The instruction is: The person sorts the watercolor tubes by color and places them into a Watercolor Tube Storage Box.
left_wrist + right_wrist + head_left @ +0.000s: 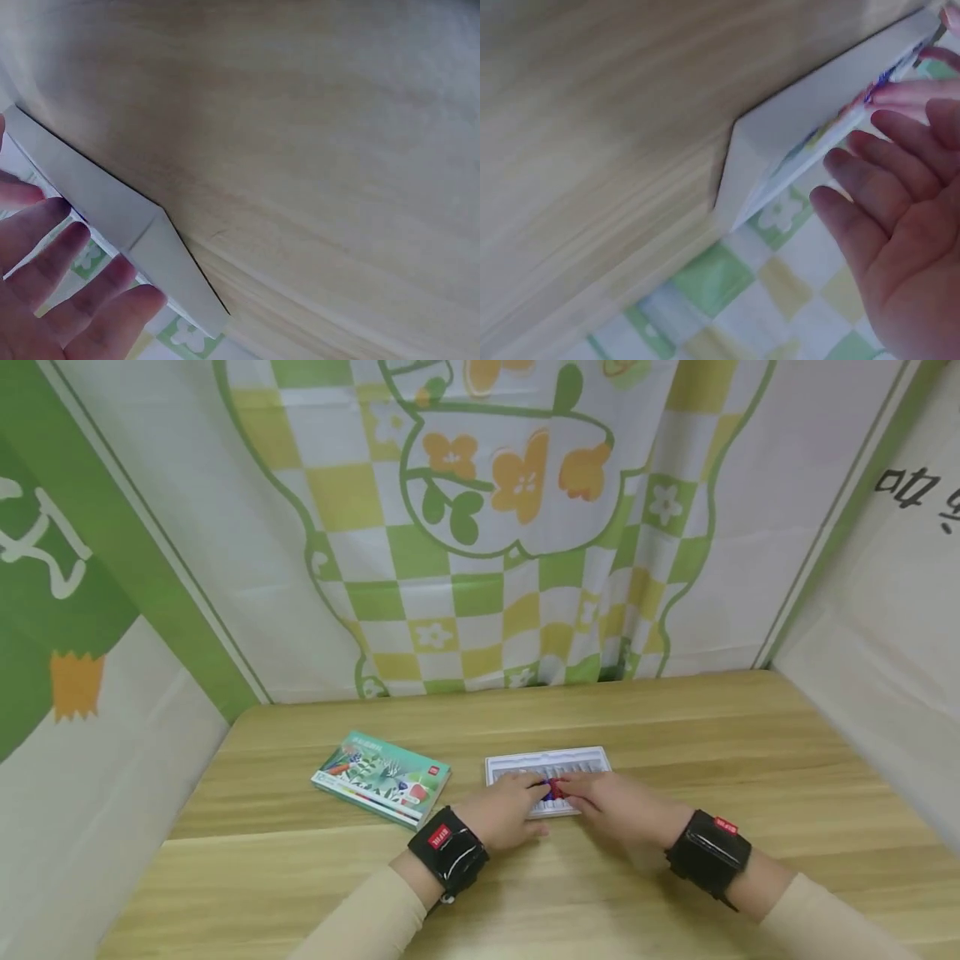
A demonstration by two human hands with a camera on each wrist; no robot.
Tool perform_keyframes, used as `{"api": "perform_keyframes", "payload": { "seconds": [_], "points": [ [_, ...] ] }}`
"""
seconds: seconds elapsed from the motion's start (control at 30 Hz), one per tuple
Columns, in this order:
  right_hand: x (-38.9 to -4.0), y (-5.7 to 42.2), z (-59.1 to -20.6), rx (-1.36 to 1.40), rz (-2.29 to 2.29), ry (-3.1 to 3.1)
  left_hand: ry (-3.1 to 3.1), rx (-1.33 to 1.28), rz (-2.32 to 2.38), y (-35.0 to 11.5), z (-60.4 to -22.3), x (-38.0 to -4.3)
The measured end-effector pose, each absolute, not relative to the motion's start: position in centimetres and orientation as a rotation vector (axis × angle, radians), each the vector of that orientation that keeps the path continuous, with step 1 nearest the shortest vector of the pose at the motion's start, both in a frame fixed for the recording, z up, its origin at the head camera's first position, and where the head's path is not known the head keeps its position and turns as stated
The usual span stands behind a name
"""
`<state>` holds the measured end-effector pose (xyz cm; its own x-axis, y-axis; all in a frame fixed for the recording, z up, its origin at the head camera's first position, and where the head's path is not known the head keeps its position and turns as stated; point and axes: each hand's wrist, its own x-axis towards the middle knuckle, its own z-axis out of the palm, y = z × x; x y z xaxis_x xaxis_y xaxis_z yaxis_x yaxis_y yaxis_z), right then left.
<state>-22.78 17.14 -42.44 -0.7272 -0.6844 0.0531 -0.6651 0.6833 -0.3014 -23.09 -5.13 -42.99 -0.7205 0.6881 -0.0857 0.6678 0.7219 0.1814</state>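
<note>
A shallow white tray (548,758) holding a row of pale small tubes lies on the table in front of me. Both hands reach in over its front part. My left hand (504,810) comes from the left, fingers stretched over the tray, with its fingertips beside a small blue part. From the right, my right hand (622,803) lays its fingertips at a small red part (556,788) next to the blue one. Loosely extended fingers show in both wrist views, close against the tray's side wall (112,202). The fingertips partly cover the tubes between them.
A teal illustrated box (382,774) lies flat to the left of the tray, near the left hand. The wooden table (712,727) reaches back to a checked curtain (480,602). Both wrists wear black bands (448,852).
</note>
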Motion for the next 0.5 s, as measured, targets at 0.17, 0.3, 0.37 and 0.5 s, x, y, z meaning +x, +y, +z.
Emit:
{"api": "perform_keyframes", "payload": {
  "seconds": [0.17, 0.3, 0.37, 0.5],
  "points": [
    [-22.3, 18.5, -42.5, -1.008, -0.356, 2.956, 2.764, 1.076, 0.161, -4.9, -43.0, -23.3],
    [-22.0, 18.8, -42.8, -0.991, -0.254, 2.998, 2.765, 1.096, 0.114, -4.7, -43.0, -23.8],
    [-22.0, 18.9, -42.8, -0.984, -0.247, 3.005, 2.762, 1.101, 0.106, -4.7, -43.1, -24.0],
    [-22.1, 18.6, -43.1, -1.032, -0.257, 3.008, 2.743, 1.075, 0.122, -4.7, -43.0, -23.8]
  ]
}}
